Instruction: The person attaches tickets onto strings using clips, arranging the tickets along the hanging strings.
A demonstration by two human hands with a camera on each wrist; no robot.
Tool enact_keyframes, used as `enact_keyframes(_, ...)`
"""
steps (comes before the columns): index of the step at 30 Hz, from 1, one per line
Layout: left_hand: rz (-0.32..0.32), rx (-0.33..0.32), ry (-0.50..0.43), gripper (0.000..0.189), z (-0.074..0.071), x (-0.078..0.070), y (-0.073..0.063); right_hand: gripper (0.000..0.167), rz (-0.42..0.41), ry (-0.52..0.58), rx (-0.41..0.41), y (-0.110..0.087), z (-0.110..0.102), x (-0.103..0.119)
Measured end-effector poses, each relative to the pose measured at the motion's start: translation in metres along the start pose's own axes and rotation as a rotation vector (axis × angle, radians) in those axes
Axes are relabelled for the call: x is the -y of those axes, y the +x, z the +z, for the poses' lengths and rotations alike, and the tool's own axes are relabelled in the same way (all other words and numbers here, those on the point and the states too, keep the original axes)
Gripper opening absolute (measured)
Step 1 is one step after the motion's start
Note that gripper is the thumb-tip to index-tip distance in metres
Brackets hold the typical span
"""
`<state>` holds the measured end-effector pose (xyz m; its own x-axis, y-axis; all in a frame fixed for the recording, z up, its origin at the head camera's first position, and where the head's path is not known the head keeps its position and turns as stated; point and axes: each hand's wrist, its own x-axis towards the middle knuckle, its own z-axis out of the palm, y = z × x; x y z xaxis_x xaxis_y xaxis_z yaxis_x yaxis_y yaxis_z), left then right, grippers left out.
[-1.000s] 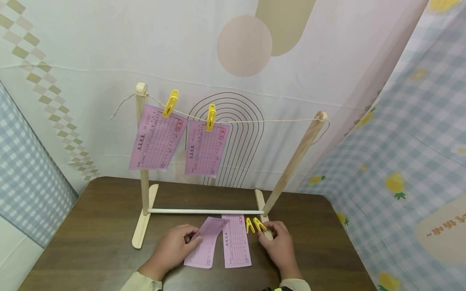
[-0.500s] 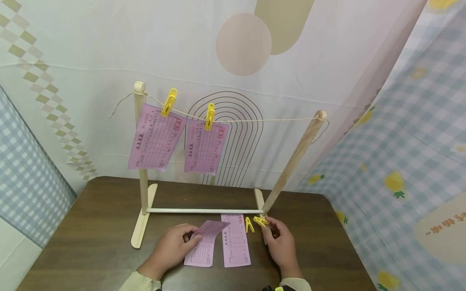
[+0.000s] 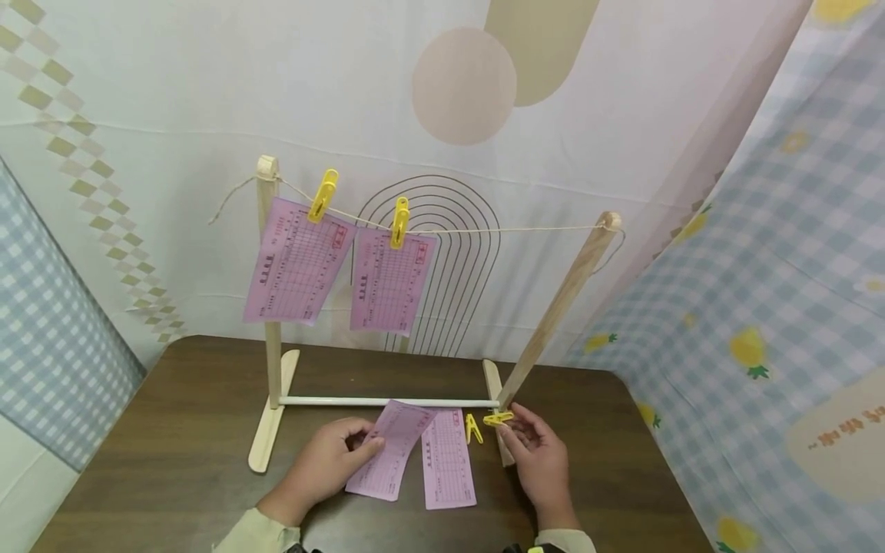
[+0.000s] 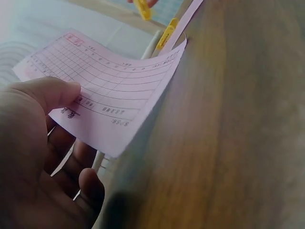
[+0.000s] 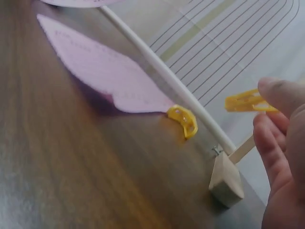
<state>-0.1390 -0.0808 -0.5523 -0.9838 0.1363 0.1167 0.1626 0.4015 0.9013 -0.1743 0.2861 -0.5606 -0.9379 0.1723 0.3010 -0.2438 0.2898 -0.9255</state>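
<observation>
My left hand (image 3: 330, 459) pinches a pink printed slip (image 3: 394, 449) between thumb and fingers; in the left wrist view the slip (image 4: 105, 88) bends upward, thumb on its printed face. My right hand (image 3: 538, 459) holds a yellow clothespin (image 3: 498, 418) by one end, with thumb and fingertips on it in the right wrist view. Between the hands a second pink slip (image 3: 448, 465) lies on the table, and another yellow clothespin (image 3: 473, 428) stands beside its upper right corner. Two more slips hang from a string (image 3: 512, 229), each under a yellow clothespin (image 3: 399, 223).
A wooden rack stands on the brown table (image 3: 187, 430), with a left post (image 3: 273, 361), a right post (image 3: 556, 315) and a white crossbar (image 3: 387, 401) low between them. Its flat foot (image 3: 266, 438) reaches forward at left. A patterned cloth (image 3: 207, 84) hangs behind.
My right hand has lifted the clothespin from beside the other one and turned it level. My left hand has raised its slip slightly, up and to the left.
</observation>
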Motion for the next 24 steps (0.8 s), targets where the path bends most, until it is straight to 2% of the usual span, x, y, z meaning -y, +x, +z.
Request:
enact_keyframes(5, 0.027, 0.003, 0.012, 0.011, 0.0, -0.008, 0.002, 0.043, -0.002, 0.147, 0.006, 0.0, 0.002, 0.011)
enact_keyframes(13, 0.083, -0.017, -0.004, 0.009, -0.001, -0.025, 0.009, 0.041, -0.009, 0.231, 0.082, 0.005, 0.002, 0.031)
enact_keyframes(18, 0.144, -0.039, -0.011, 0.005, -0.003, -0.038, 0.012, 0.044, -0.074, 0.335, 0.122, 0.01, 0.003, 0.047)
enact_keyframes(21, 0.181, -0.059, -0.01, 0.005, -0.004, -0.047, 0.014, 0.045, -0.099, 0.352, 0.13, 0.014, 0.002, 0.055)
enact_keyframes(24, 0.191, -0.073, -0.006, 0.005, -0.005, -0.055, 0.016, 0.045, -0.073, 0.31, 0.12, 0.019, 0.002, 0.063)
